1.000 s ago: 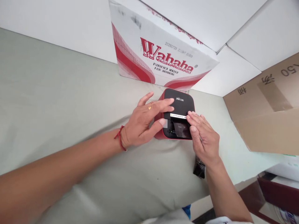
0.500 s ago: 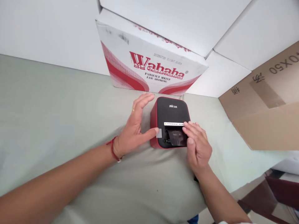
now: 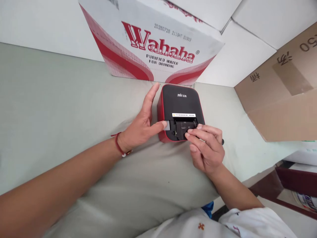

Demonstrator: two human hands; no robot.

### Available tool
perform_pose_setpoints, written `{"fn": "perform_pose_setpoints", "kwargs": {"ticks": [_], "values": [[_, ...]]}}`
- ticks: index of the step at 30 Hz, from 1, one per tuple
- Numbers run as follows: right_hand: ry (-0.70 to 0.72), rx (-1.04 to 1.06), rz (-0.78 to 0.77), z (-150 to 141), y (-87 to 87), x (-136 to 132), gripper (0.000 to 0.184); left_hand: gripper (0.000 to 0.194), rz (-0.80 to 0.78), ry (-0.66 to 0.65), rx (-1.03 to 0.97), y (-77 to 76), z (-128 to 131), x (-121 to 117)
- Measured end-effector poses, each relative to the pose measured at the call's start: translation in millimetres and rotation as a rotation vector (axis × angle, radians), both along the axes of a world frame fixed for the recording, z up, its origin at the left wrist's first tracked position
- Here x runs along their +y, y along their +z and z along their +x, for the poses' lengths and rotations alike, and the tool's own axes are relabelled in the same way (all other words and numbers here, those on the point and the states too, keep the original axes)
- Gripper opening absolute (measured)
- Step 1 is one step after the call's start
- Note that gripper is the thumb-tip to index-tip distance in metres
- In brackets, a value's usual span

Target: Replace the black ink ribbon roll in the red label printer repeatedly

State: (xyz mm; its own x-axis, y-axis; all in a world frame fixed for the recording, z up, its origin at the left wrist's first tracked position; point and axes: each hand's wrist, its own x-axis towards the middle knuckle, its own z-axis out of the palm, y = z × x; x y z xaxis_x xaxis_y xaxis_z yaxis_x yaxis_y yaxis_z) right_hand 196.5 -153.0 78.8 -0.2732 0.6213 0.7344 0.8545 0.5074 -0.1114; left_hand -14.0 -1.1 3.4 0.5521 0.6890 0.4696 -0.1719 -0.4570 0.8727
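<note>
A compact receipt printer [image 3: 182, 102], black on top with red sides, sits on the green cloth. My left hand [image 3: 141, 127] is at its left side, fingers stretched out and apart. Its thumb rests on the grey button [image 3: 167, 125] at the printer's front left. Against the dark glossy panel [image 3: 182, 127] below the white warning label [image 3: 183, 115] lie the fingertips of my right hand [image 3: 208, 145]. That hand's fingers are bent and close together, with the thumb tucked near the printer's front edge. Part of the panel is hidden under them.
Behind the printer stands a white and red Wahaha water carton [image 3: 160, 49]. White boxes [image 3: 257, 56] line the back. A brown cardboard box [image 3: 284, 99] is on the right. Dark red shelving [image 3: 297, 180] shows beyond the table's right edge.
The view has shifted, so the carton and printer sit higher in the picture. My right hand has gone from lying flat along the printer's right side to bent fingertips on the dark panel.
</note>
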Motion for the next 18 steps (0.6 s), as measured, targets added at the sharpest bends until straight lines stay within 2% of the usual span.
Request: {"fn": "perform_pose_setpoints", "kwargs": {"ticks": [6, 9, 11, 14, 16, 18], "values": [[0.018, -0.010, -0.034, 2, 2.7, 0, 0.035, 0.103, -0.027, -0.021, -0.012, -0.2, 2, 0], [0.071, 0.013, -0.082, 3, 15.5, 0, 0.028, 0.100, -0.027, -0.024, -0.023, -1.0, 3, 0], [0.082, 0.073, -0.187, 6, 31.8, 4, 0.025, 0.098, -0.024, -0.017, -0.036, -1.8, 4, 0], [-0.043, 0.180, -0.388, 10, 61.7, 24, 0.029, 0.094, -0.036, -0.007, -0.050, -2.8, 5, -1], [-0.110, 0.111, -0.517, 10, 77.5, 46, 0.030, 0.094, -0.062, -0.019, -0.054, -3.2, 5, -2], [-0.124, -0.104, -0.665, 7, 85.2, 73, 0.025, 0.093, -0.090, -0.038, -0.054, -3.6, 4, -2]]}}
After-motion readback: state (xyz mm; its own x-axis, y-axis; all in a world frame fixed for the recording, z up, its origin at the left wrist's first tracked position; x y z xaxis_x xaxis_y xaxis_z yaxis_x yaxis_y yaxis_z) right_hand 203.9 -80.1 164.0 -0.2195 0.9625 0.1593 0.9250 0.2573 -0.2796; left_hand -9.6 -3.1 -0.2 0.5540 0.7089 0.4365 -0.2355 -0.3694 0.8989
